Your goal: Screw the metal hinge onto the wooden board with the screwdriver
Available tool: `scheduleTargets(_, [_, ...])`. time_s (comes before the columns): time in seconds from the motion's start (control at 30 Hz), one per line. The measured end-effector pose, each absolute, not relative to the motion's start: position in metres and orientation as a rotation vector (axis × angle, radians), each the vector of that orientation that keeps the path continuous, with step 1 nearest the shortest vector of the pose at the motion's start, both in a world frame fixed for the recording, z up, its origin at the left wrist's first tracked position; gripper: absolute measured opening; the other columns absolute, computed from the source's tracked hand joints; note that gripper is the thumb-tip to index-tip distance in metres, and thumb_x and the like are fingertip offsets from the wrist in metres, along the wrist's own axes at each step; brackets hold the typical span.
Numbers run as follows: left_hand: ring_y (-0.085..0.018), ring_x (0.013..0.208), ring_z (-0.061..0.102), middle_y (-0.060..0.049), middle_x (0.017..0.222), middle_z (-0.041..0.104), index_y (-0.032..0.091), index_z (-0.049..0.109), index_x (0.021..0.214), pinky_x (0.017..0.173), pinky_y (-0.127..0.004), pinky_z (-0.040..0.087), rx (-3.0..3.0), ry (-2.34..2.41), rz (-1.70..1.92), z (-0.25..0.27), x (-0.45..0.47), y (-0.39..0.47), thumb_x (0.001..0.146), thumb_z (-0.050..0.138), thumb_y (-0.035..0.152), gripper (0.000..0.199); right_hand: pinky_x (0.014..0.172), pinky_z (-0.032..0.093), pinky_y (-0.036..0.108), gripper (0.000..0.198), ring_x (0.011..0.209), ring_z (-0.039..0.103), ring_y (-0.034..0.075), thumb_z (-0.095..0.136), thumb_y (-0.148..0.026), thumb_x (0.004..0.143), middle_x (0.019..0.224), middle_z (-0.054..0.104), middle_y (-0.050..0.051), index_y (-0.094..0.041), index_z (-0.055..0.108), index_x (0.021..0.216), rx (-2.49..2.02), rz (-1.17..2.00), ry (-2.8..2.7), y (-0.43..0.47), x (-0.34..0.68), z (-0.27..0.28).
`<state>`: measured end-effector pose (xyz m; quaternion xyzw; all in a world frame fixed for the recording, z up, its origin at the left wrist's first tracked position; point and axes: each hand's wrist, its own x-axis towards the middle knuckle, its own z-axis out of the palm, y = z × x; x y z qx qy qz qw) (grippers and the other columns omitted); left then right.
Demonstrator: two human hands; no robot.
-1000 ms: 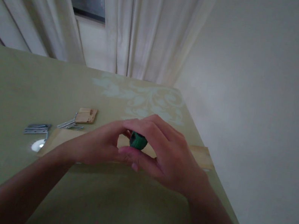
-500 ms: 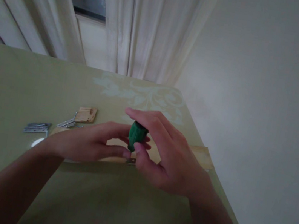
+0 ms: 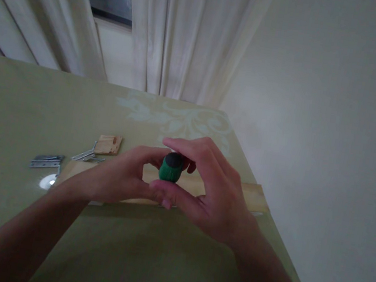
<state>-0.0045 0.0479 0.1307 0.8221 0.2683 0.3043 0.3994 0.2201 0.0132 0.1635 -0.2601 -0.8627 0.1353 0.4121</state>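
"Where is the green handle (image 3: 170, 171)?"

"Between the two hands, above the wooden board (image 3: 254, 198), its dark end turned up toward the camera. Its lower part is hidden by the fingers."

"And the grip?"

"The right hand (image 3: 218, 196) has its grip clamped on the handle, thumb on the near side, fingers curled around the far side. The left hand (image 3: 119, 175) curves in beside it, fingertips close to the handle. Whether its own grip is closed on anything, I can't tell; the right thumb and the handle cover that spot."

"What lies around them?"

"The board runs crosswise on the tabletop (image 3: 28, 104), under both hands. Near its left end is a stack of metal plates (image 3: 46, 161). Some thin metal pieces (image 3: 83, 155) lie just beyond the board, beside a small wooden block (image 3: 108, 145)."

"And farther off?"

"Pale curtains (image 3: 199, 32) hang past the tabletop's far edge."
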Motion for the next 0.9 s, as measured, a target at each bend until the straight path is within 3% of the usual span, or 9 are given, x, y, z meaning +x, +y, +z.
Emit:
scheduleTargets(0.07, [-0.021,0.100,0.075,-0.001,0.111,0.079,0.024,0.073,0.118,0.086,-0.031,0.061,2.058,0.628,0.738,0.1294,-0.0041,0.0479,0.093,0.078,0.031,0.026,0.105,0.056,0.037,0.048,0.117,0.066,0.019,0.065,-0.016,0.101,0.128,0.069,0.007,-0.024,0.054,0.147,-0.665,0.377,-2.174,0.0127,0.2201,0.1636])
scheduleTargets(0.17, [-0.021,0.103,0.075,-0.004,0.113,0.080,0.023,0.075,0.116,0.090,-0.031,0.060,2.042,0.577,0.673,0.1273,-0.0037,0.0486,0.100,0.070,0.030,0.018,0.112,0.053,0.045,0.064,0.130,0.061,0.024,0.067,-0.022,0.099,0.144,0.062,0.010,-0.025,0.043,0.158,-0.661,0.434,-2.210,0.0126,0.2202,0.1627])
scheduleTargets(0.27, [-0.021,0.103,0.074,-0.002,0.111,0.080,0.022,0.075,0.108,0.092,-0.029,0.059,2.016,0.613,0.711,0.1263,-0.0022,0.0481,0.092,0.081,0.034,0.020,0.105,0.057,0.041,0.069,0.122,0.065,0.024,0.080,-0.031,0.094,0.136,0.066,0.008,-0.027,0.048,0.154,-0.655,0.420,-2.161,0.0133,0.2193,0.1595])
scheduleTargets(0.37, [-0.023,0.112,0.072,-0.002,0.121,0.077,0.023,0.073,0.117,0.096,-0.030,0.059,2.010,0.594,0.716,0.1258,-0.0039,0.0476,0.088,0.086,0.035,0.034,0.101,0.058,0.034,0.054,0.113,0.069,0.019,0.073,-0.020,0.098,0.126,0.070,0.006,-0.026,0.054,0.149,-0.642,0.429,-2.125,0.0125,0.2181,0.1581])
scheduleTargets(0.53, [-0.021,0.101,0.076,-0.006,0.110,0.080,0.022,0.076,0.113,0.089,-0.031,0.061,1.979,0.584,0.674,0.1249,-0.0099,0.0491,0.099,0.074,0.032,0.018,0.114,0.053,0.045,0.069,0.132,0.061,0.026,0.069,-0.020,0.095,0.149,0.061,0.009,-0.025,0.042,0.159,-0.609,0.406,-2.183,0.0129,0.2160,0.1590])
scheduleTargets(0.63, [-0.022,0.097,0.075,-0.004,0.106,0.080,0.021,0.076,0.108,0.089,-0.033,0.062,1.967,0.653,0.733,0.1252,-0.0061,0.0473,0.092,0.082,0.036,0.023,0.103,0.059,0.041,0.067,0.121,0.066,0.024,0.080,-0.025,0.092,0.138,0.067,0.007,-0.027,0.050,0.152,-0.652,0.346,-2.134,0.0142,0.2149,0.1569])
scheduleTargets(0.73, [-0.025,0.108,0.073,-0.005,0.115,0.079,0.022,0.073,0.118,0.093,-0.035,0.062,1.978,0.641,0.708,0.1259,-0.0034,0.0459,0.088,0.086,0.038,0.036,0.100,0.060,0.037,0.054,0.111,0.069,0.019,0.067,-0.017,0.098,0.129,0.070,0.005,-0.027,0.054,0.150,-0.676,0.356,-2.097,0.0127,0.2158,0.1572])
scheduleTargets(0.83, [-0.023,0.111,0.073,-0.006,0.118,0.078,0.023,0.072,0.125,0.096,-0.033,0.060,1.983,0.560,0.682,0.1276,-0.0033,0.0476,0.098,0.075,0.034,0.029,0.114,0.052,0.046,0.069,0.131,0.061,0.024,0.057,-0.013,0.095,0.148,0.061,0.009,-0.024,0.040,0.161,-0.643,0.414,-2.179,0.0117,0.2173,0.1596])
scheduleTargets(0.9, [-0.021,0.102,0.074,-0.004,0.110,0.080,0.022,0.075,0.115,0.092,-0.031,0.059,1.980,0.584,0.708,0.1293,-0.0016,0.0482,0.099,0.073,0.032,0.019,0.118,0.049,0.048,0.075,0.140,0.055,0.027,0.066,-0.021,0.093,0.156,0.055,0.012,-0.022,0.037,0.162,-0.634,0.400,-2.197,0.0132,0.2169,0.1591])
